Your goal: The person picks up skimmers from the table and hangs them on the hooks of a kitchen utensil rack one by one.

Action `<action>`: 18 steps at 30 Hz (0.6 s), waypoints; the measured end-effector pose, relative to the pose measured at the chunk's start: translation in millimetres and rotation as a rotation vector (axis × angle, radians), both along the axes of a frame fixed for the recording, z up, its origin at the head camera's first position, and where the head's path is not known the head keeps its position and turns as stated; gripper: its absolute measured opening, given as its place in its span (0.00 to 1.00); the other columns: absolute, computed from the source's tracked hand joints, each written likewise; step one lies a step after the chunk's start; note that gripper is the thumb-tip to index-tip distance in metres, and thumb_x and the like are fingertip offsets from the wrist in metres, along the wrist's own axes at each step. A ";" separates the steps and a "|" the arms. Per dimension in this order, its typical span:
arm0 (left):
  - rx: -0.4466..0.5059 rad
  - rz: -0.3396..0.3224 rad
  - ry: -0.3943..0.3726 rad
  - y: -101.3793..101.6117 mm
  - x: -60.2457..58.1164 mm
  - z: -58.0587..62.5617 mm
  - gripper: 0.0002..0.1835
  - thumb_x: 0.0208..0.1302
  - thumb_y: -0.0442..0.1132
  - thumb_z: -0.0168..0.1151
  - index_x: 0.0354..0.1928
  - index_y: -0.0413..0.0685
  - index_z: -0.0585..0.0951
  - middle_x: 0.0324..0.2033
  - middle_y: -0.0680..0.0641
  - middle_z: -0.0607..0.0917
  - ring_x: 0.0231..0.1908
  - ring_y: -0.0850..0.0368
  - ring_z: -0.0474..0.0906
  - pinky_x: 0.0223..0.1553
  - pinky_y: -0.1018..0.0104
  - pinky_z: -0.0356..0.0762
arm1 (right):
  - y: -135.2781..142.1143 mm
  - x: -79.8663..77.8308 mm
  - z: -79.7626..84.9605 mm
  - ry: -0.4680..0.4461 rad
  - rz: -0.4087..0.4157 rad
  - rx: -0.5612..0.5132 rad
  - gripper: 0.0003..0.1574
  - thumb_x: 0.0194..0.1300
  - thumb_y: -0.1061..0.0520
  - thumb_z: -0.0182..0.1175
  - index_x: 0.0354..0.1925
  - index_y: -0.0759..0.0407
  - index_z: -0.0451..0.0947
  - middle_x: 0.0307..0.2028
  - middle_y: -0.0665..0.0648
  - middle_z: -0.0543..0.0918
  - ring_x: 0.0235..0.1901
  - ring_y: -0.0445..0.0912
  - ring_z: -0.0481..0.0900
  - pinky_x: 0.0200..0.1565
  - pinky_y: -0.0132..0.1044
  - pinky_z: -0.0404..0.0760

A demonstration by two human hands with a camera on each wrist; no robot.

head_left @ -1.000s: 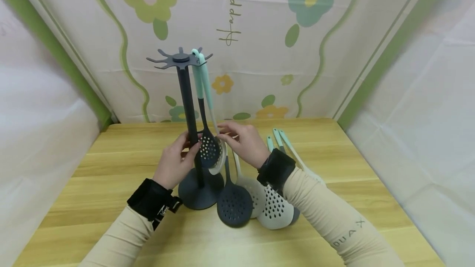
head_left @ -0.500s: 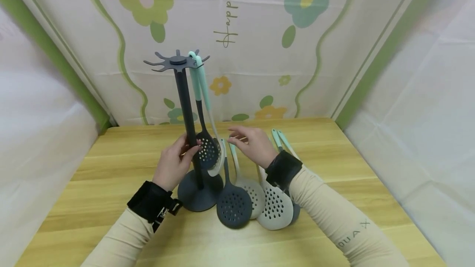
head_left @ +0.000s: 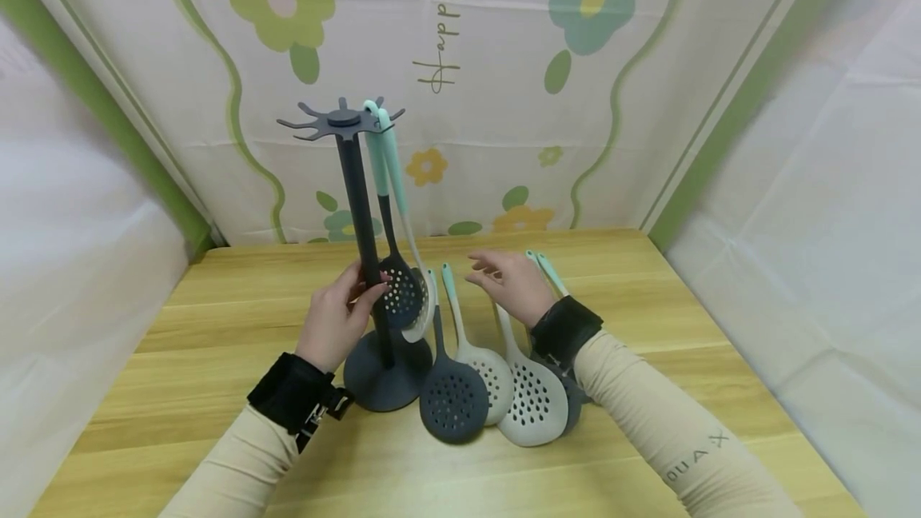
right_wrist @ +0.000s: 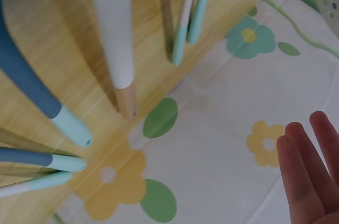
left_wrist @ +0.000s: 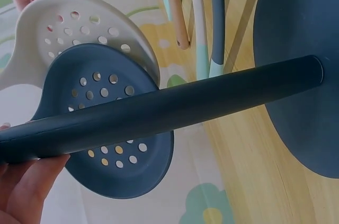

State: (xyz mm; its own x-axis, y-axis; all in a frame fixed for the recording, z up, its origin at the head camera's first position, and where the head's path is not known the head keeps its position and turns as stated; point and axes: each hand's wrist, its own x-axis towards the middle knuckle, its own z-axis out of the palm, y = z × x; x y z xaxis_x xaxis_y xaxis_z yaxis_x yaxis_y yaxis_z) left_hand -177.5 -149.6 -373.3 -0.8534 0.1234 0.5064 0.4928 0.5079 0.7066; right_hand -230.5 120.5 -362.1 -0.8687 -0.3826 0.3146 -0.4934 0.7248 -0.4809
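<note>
My left hand point(head_left: 338, 314) grips the black post of a utensil stand point(head_left: 356, 198) partway up. From the stand's top hooks hang a dark slotted skimmer point(left_wrist: 87, 110) and a white one point(left_wrist: 37, 28), both with mint handles. My right hand point(head_left: 514, 286) holds nothing and hovers over the utensils on the table; three straight fingers point(right_wrist: 299, 173) show in the right wrist view. Below it lie a dark round skimmer point(head_left: 453, 402), a white round skimmer point(head_left: 496, 374) and a white slotted turner point(head_left: 528, 398).
Another dark utensil point(head_left: 574, 406) lies partly under the turner, with more mint handles point(head_left: 552, 274) behind my right wrist. One white handle point(right_wrist: 116, 49) has a brown end. The wooden table point(head_left: 216, 318) is walled by a flowered cloth point(head_left: 489, 118).
My right hand has let go of the hanging white skimmer and moved right, away from the stand. The left hand keeps its grip on the post.
</note>
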 end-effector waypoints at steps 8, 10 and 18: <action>-0.006 0.014 0.004 1.2 0.4 -1.3 0.19 0.70 0.33 0.59 0.60 0.35 0.75 0.46 0.35 0.87 0.49 0.35 0.84 0.43 0.47 0.83 | 16.8 -3.7 -4.8 0.008 -0.058 0.050 0.23 0.70 0.51 0.61 0.59 0.59 0.79 0.48 0.59 0.88 0.46 0.54 0.86 0.48 0.50 0.84; -0.006 0.016 0.001 1.1 0.8 -1.1 0.19 0.70 0.33 0.60 0.60 0.35 0.75 0.46 0.35 0.87 0.49 0.35 0.84 0.43 0.47 0.83 | 21.2 -5.1 -6.7 0.020 -0.076 0.054 0.22 0.70 0.51 0.61 0.58 0.59 0.79 0.47 0.60 0.88 0.44 0.54 0.87 0.47 0.50 0.84; -0.011 0.019 0.016 1.2 0.5 -0.8 0.18 0.70 0.33 0.59 0.59 0.35 0.76 0.45 0.36 0.87 0.47 0.37 0.85 0.43 0.47 0.83 | 34.7 -7.1 -9.5 0.019 -0.123 0.082 0.24 0.69 0.51 0.62 0.59 0.61 0.78 0.48 0.63 0.87 0.48 0.58 0.85 0.47 0.52 0.84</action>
